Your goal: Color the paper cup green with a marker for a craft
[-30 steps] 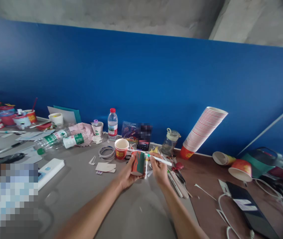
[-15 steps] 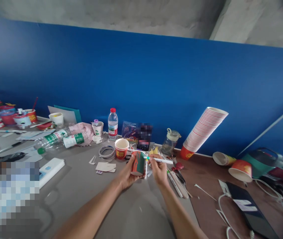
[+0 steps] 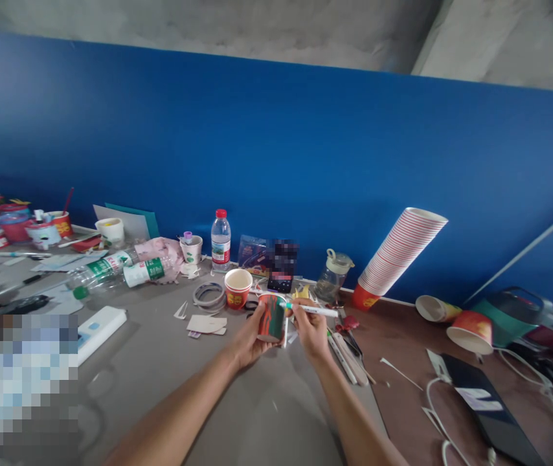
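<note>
My left hand point(image 3: 247, 340) is wrapped round a paper cup point(image 3: 270, 318) coloured green and red, held above the grey table point(image 3: 169, 382). My right hand point(image 3: 308, 330) pinches a white marker pen point(image 3: 313, 310) with a green tip that touches the cup near its rim. A thin white stick point(image 3: 286, 330) stands between the two hands; which hand holds it I cannot tell. Just behind the held cup stands a red paper cup point(image 3: 237, 288) with a white inside.
A tilted stack of paper cups point(image 3: 397, 255) leans on the blue wall. Bottles point(image 3: 220, 241), tape rolls point(image 3: 208, 296), a glass jar point(image 3: 332, 277), tipped cups point(image 3: 471, 330), a dark tablet point(image 3: 485, 404), white cables point(image 3: 444, 414) and a power strip point(image 3: 99, 327) clutter the table. Paint pots point(image 3: 43, 233) sit far left.
The pen tip has shifted slightly along the cup's rim. A blurred hand of another person has appeared at the far left edge. The view has tilted a little.
</note>
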The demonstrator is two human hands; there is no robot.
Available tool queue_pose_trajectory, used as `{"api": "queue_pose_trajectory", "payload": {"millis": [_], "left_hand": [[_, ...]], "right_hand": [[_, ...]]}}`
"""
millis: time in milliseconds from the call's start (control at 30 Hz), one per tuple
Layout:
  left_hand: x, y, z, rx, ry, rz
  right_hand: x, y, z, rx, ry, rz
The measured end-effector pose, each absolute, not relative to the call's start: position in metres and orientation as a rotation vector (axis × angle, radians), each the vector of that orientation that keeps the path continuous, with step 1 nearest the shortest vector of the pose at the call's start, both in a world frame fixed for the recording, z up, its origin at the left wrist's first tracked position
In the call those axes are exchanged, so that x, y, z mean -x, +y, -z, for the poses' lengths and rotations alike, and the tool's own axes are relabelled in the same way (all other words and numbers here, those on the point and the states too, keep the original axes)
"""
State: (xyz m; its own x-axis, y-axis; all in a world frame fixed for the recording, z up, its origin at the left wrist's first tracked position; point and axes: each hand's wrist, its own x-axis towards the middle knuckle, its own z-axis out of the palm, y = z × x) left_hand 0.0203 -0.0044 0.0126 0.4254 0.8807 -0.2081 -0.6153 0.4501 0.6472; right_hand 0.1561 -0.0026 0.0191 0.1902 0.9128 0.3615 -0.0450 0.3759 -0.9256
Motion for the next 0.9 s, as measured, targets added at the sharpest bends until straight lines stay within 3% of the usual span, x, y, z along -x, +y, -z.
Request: {"api": "queue_pose_trajectory", "payload": {"millis": [500,900], "left_hand": [[-0.024,-0.004,-0.008,-0.524,0.599,-1.047],[-0.02,-0.005,-0.016,-0.502,0.596,-1.002]], "right_hand": [[-0.15,-0.017,-0.035,0.97,-1.362,-0.692],[-0.157,-0.012,-0.031,0.923,-1.426,-0.875]]}}
